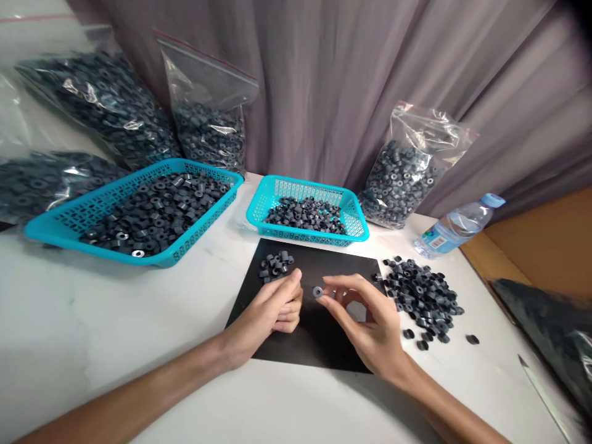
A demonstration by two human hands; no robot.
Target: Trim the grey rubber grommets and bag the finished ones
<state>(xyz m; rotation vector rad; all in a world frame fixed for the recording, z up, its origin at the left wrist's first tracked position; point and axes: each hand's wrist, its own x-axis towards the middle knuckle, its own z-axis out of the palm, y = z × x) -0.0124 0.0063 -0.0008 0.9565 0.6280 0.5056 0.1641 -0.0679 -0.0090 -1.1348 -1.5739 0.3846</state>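
Note:
Between thumb and fingertips, my right hand (370, 314) pinches one small grey ring-shaped spacer (317, 292), its hole turned toward me. My left hand (272, 305) is curled closed beside it, thumb on top; whatever its fingers hold is hidden. Both hands are over a black mat (314, 345) on the white table. Just behind my left hand, a small heap of grey spacers (276, 265) lies on the mat. To the right of my right hand, a larger pile of dark spacers (423, 296) spreads over the tabletop.
A large turquoise basket (180, 246) and a smaller turquoise basket (314, 233) hold spacers. Filled clear bags (208, 129) stand at the back left, another bag (402, 179) at the back right. A water bottle (457, 225) and a pointed metal tool (543, 394) are at the right.

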